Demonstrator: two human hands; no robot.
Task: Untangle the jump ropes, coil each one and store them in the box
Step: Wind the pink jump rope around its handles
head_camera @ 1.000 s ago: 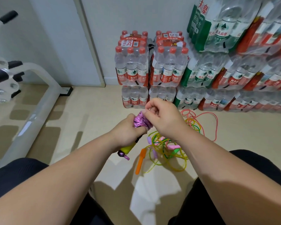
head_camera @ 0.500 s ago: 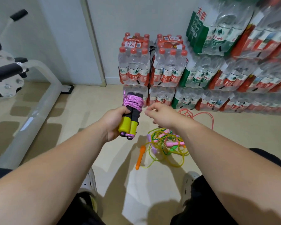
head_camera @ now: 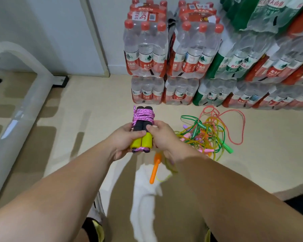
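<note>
A coiled jump rope (head_camera: 142, 125) with two black-and-yellow handles side by side and pink cord wound round their upper part is held upright above the floor. My left hand (head_camera: 123, 139) grips the handles from the left, thumb across the front. My right hand (head_camera: 162, 137) holds them from the right, thumb on the black foam. On the floor to the right lies a tangle of ropes (head_camera: 205, 135) in green, yellow, pink and coral. An orange handle (head_camera: 155, 167) lies below my hands. No box is in view.
Stacked packs of water bottles (head_camera: 175, 55) line the back wall and right side. A white exercise-machine frame (head_camera: 23, 109) runs along the left. My shoes (head_camera: 96, 222) show at the bottom edge. Beige floor lies between the frame and the ropes.
My left hand turned the wound rope upright. My right hand, apart from it half a second ago, now holds the handles too. The view has shifted closer to the floor.
</note>
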